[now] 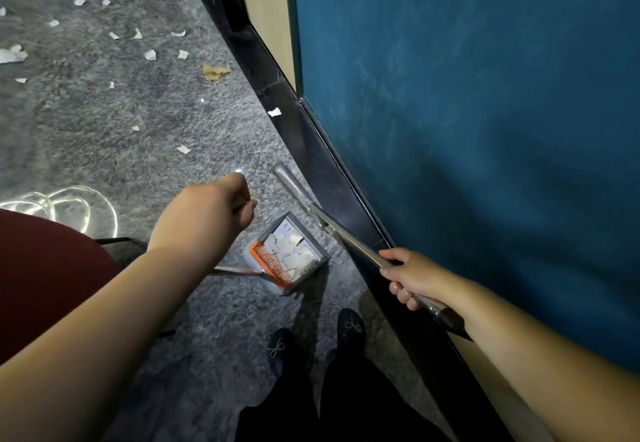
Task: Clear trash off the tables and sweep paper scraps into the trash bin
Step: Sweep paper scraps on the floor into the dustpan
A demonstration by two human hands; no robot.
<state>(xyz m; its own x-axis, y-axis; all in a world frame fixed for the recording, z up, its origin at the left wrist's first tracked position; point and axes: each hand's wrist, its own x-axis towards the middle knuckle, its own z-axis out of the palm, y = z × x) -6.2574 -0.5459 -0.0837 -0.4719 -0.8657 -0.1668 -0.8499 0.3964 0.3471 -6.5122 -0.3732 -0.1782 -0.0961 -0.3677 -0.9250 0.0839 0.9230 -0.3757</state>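
A grey dustpan (320,251) with an orange comb edge (268,263) stands on the grey carpet, holding several white paper scraps (292,251). Its thin metal handle (239,271) runs left and disappears under my left wrist. My left hand (207,213) hovers above it with curled fingers that seem to hold that handle's hidden end. My right hand (410,275) grips a long metal broom pole (332,230) that slants along the black baseboard. More white scraps (150,54) lie scattered on the carpet at the upper left, and one scrap (274,112) sits on the baseboard.
A blue wall panel (485,130) with a black baseboard (311,143) fills the right side. A dark red chair seat (45,275) is at the left, with a clear plastic item (62,204) beyond it. A brown scrap (214,71) lies near the baseboard. My black shoes (350,327) stand below the dustpan.
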